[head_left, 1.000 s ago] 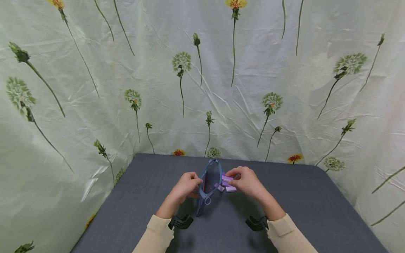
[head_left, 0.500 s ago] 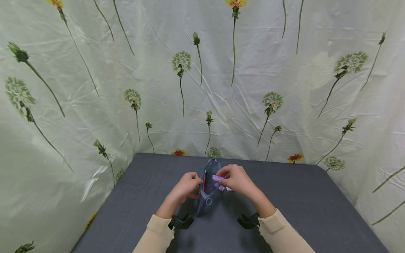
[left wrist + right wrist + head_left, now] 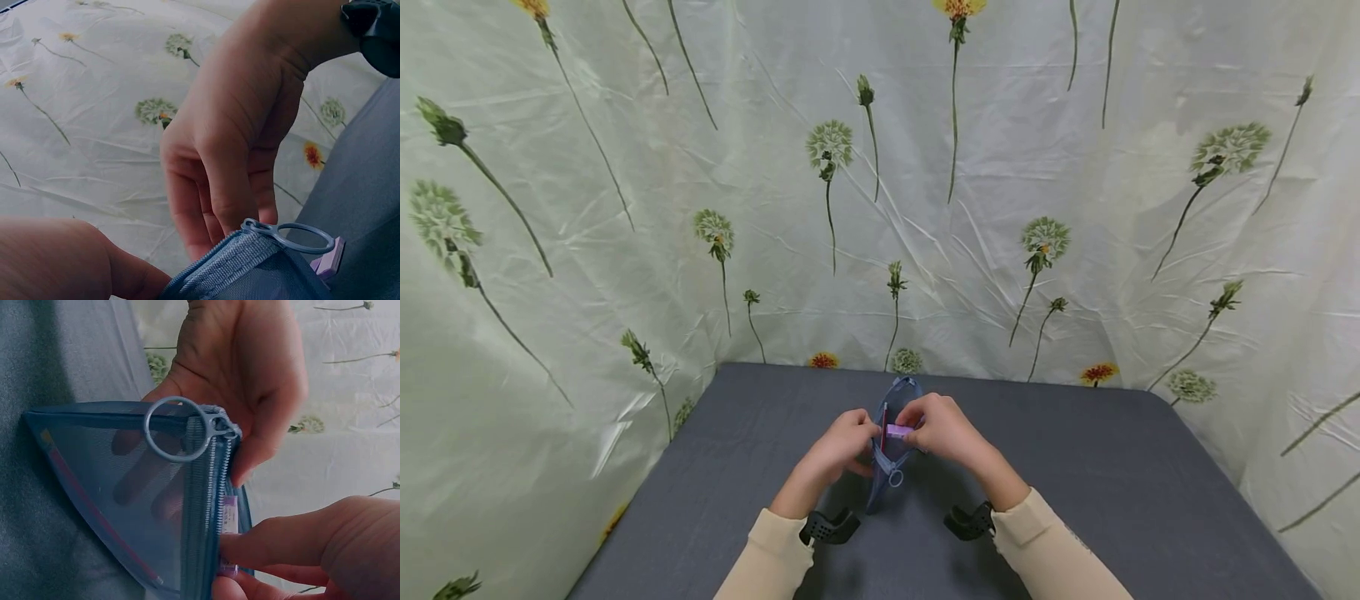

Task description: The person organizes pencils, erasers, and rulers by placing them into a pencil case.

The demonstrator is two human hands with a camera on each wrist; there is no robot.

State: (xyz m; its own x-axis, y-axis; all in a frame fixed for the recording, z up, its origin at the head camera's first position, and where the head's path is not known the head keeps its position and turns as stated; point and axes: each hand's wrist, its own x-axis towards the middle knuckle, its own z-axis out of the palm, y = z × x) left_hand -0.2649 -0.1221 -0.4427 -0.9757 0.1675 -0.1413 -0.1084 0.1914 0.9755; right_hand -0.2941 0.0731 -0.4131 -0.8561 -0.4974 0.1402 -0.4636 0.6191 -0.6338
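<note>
A blue mesh zipper pouch [image 3: 94, 444] stands on the table with its mouth spread. My left hand [image 3: 841, 442] grips the near-left side of its rim, thumb at the zipper and fingers behind the mesh. My right hand [image 3: 942, 429] pinches a small purple eraser [image 3: 898, 431] with a white printed label [image 3: 230, 515] between thumb and fingers, at the mouth of the pouch. A red pencil [image 3: 103, 515] lies inside, seen through the mesh. The round zipper pull [image 3: 150, 432] hangs at the near end. More purple blocks [image 3: 330, 259] lie beyond the pouch, mostly hidden by the right hand in the head view.
The dark grey tabletop [image 3: 1120, 492] stretches out on both sides of the hands. A pale flowered cloth [image 3: 955, 275] hangs behind and along its sides. A black wrist camera [image 3: 968, 522] sits at my right wrist, another wrist camera [image 3: 830, 527] at my left.
My right hand has moved left from the purple blocks at the pouch's right side, bringing one eraser into the pouch mouth. The left hand and the pouch have stayed almost still.
</note>
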